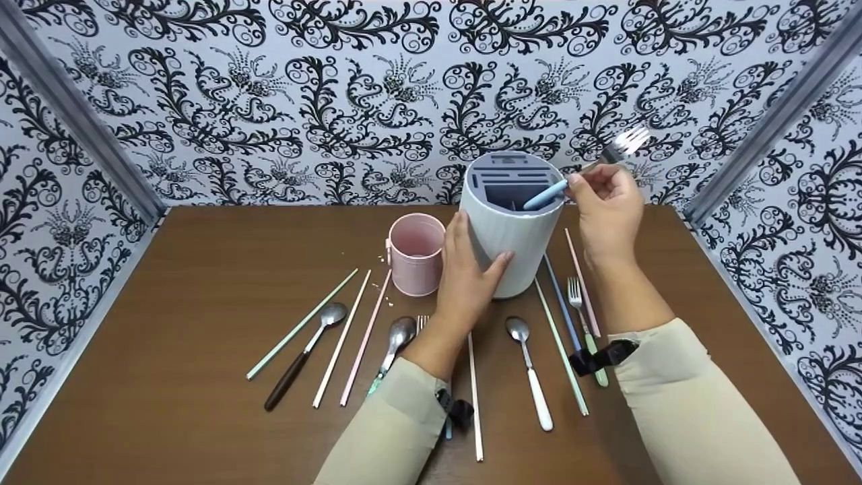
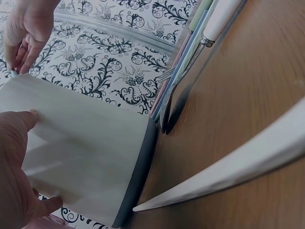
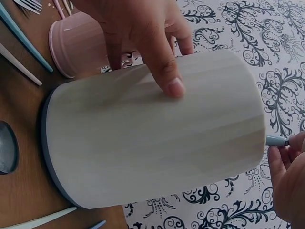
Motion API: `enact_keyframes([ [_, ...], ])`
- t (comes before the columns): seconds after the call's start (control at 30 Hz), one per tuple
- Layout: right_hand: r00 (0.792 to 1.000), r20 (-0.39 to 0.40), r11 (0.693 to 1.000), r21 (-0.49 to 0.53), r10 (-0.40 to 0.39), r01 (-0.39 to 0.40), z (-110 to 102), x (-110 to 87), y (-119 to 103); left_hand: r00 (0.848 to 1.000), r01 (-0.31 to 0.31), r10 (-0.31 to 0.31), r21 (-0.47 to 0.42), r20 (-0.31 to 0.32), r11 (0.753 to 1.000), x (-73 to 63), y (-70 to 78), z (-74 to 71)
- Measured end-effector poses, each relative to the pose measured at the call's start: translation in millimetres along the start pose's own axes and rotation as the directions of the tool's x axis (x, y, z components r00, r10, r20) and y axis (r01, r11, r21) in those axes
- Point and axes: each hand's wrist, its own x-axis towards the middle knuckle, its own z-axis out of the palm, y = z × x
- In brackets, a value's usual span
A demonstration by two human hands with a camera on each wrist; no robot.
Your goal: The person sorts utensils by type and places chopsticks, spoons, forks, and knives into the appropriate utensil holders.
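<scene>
A white cylindrical utensil holder (image 1: 515, 249) with a grey slotted top stands near the back of the table. My left hand (image 1: 465, 276) grips its left side, thumb across the front, as the right wrist view also shows. Above the holder's right rim, my right hand (image 1: 609, 209) pinches a fork (image 1: 631, 140) with a light blue handle. The fork is tilted, tines up and to the right, with the handle's end over the large front compartment. In the right wrist view, a short piece of the blue handle (image 3: 275, 140) shows between the rim and the fingertips.
A pink cup (image 1: 416, 266) stands left of the holder. Chopsticks, a black-handled spoon (image 1: 306, 353), a white-handled spoon (image 1: 531, 374) and a green-handled fork (image 1: 587, 330) lie across the table's front. Patterned wall panels (image 1: 377, 101) enclose the back and sides.
</scene>
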Motion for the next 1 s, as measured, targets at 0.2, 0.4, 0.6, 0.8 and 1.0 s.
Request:
enact_keyframes([
  [0.2,0.999,0.005,0.998,-0.050,0.034,-0.034,-0.5,0.1,3.9,1.000,-0.016,0.016,0.011,-0.010,1.000,-0.8,-0.4,1.4],
  [0.4,0.998,0.008,0.996,-0.068,0.054,-0.054,-2.0,0.9,4.4,1.000,-0.006,0.006,0.017,0.002,1.000,-0.4,1.6,0.7],
  [0.6,0.999,0.027,0.993,-0.108,0.045,-0.042,-2.1,2.4,3.9,1.000,-0.006,0.006,0.024,0.001,1.000,-0.4,3.0,-0.3],
  [0.8,0.995,0.069,0.982,-0.180,0.073,-0.059,-3.1,4.9,1.4,1.000,0.004,-0.005,0.032,0.008,0.999,-0.4,2.6,-0.9],
  [1.0,0.994,0.103,0.960,-0.280,0.040,-0.009,-4.4,5.6,3.2,1.000,0.008,-0.008,0.019,0.007,1.000,0.4,0.6,-0.4],
])
